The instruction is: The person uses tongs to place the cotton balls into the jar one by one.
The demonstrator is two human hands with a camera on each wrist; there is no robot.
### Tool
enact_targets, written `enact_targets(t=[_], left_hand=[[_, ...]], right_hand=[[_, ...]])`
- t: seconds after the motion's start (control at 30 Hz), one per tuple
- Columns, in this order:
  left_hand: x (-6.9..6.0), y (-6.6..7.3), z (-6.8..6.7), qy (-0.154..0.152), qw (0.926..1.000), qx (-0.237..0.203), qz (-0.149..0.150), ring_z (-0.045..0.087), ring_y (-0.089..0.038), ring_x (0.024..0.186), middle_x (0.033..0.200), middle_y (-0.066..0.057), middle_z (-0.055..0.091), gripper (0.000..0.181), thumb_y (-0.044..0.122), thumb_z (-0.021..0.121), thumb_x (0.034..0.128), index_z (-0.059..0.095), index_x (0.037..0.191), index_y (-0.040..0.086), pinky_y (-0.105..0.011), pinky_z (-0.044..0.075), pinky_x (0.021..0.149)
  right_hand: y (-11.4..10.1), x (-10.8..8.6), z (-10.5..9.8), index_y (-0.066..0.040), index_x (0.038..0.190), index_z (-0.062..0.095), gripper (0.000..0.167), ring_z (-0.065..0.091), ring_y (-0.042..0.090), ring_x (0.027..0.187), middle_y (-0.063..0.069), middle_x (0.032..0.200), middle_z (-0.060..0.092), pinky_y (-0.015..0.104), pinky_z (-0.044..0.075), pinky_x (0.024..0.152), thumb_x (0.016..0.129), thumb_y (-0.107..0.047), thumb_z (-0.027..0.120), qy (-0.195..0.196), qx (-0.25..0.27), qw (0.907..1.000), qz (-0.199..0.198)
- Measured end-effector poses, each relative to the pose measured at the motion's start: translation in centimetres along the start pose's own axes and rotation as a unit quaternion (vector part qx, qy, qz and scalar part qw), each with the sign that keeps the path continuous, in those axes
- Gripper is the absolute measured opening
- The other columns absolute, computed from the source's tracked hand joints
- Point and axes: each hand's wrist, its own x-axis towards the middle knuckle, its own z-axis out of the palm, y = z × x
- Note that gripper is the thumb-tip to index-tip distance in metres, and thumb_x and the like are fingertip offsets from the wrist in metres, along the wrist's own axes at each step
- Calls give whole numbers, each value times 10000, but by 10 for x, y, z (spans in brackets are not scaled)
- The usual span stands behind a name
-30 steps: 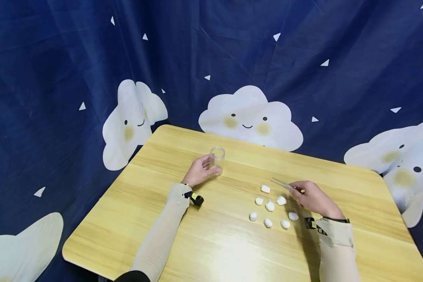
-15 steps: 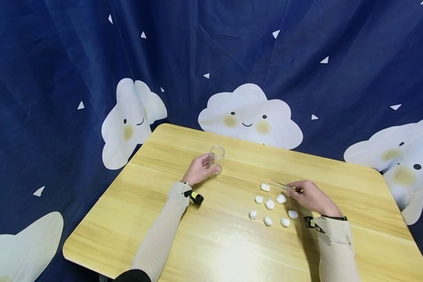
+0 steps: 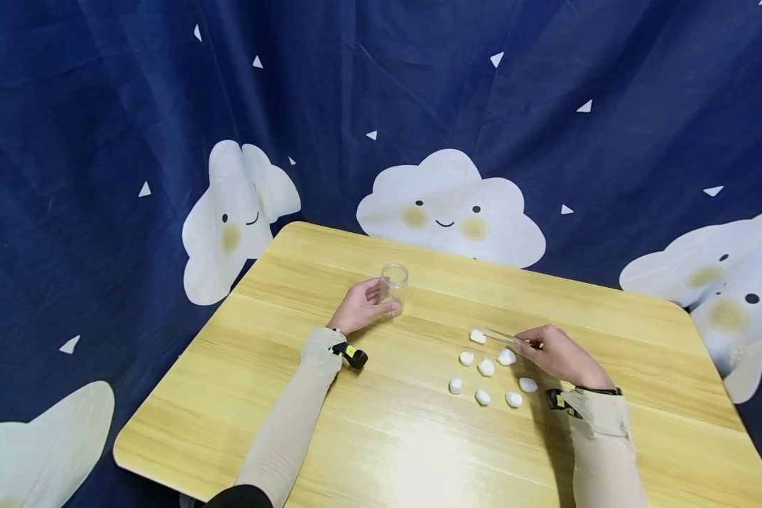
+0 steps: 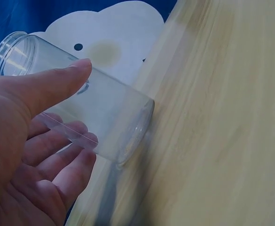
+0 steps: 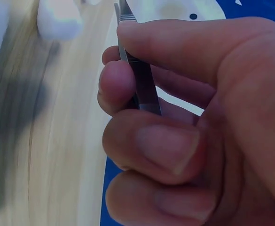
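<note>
A clear, wide-mouthed jar [image 3: 394,282] stands near the middle of the table, with nothing visible inside. My left hand [image 3: 360,307] holds it from the left side; in the left wrist view the thumb lies along the jar wall [image 4: 116,110] and curled fingers support the other side. Metal tweezers [image 3: 508,338] are pinched between the thumb and fingers of my right hand [image 3: 560,355]. Their tips are at the right edge of the farthest cotton ball [image 3: 477,336]; whether they touch it I cannot tell. The right wrist view shows the tweezers' dark handle [image 5: 146,84] between the fingers.
Several more cotton balls lie loosely spread left of and below the right hand, among them one in the middle [image 3: 485,367] and one near the wrist [image 3: 528,385]. A blue cloud-patterned curtain [image 3: 330,85] hangs behind the wooden table [image 3: 228,395].
The tweezers have moved slightly left and down, bringing their tips to the farthest cotton ball. My left hand and the jar have shifted a little to the right.
</note>
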Motion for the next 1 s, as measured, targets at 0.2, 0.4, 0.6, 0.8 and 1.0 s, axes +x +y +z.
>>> enact_targets(t=[0.2, 0.4, 0.6, 0.8, 1.0], left_hand=[[1, 0, 1, -38, 10000, -21, 19, 553, -352, 1413, 1529, -181, 554, 719, 269, 823, 895, 509, 1503, 48, -445, 470, 1209], [1, 0, 0, -33, 10000, -25, -13, 552, -346, 1416, 1527, -174, 558, 723, 284, 832, 886, 518, 1497, 57, -442, 468, 1212], [1, -1, 1, -10, 10000, -9, -37, 551, -344, 1417, 1529, -173, 557, 731, 298, 831, 886, 515, 1498, 53, -440, 467, 1214], [1, -1, 0, -32, 10000, -3, -38, 549, -342, 1419, 1531, -174, 556, 735, 284, 832, 887, 509, 1503, 47, -429, 467, 1214], [1, 0, 0, -46, 9999, 45, -113, 551, -339, 1418, 1538, -163, 551, 741, 293, 834, 882, 508, 1508, 67, -425, 468, 1212]], right_hand=[[-1, 1, 0, -48, 1136, 785, 194, 562, -6, 732, 47, 992, 790, 182, 490, 630, 1002, -102, 655, -38, -65, 10000, 8], [-3, 1, 0, -37, 1165, 776, 212, 587, -1, 763, 81, 1037, 796, 180, 502, 636, 1006, -112, 656, -99, 17, 9999, 88], [-3, 2, 2, -22, 1171, 770, 219, 547, 17, 731, 90, 1032, 792, 182, 456, 607, 1015, -119, 650, -148, 88, 9998, 45], [-1, 4, 5, -23, 1181, 766, 225, 532, 20, 724, 91, 1035, 788, 187, 436, 610, 1016, -109, 639, -230, 79, 9997, 61], [2, 5, 7, -27, 1168, 769, 220, 513, 20, 701, 57, 977, 772, 181, 424, 600, 1013, -105, 634, -288, 116, 9994, 144]])
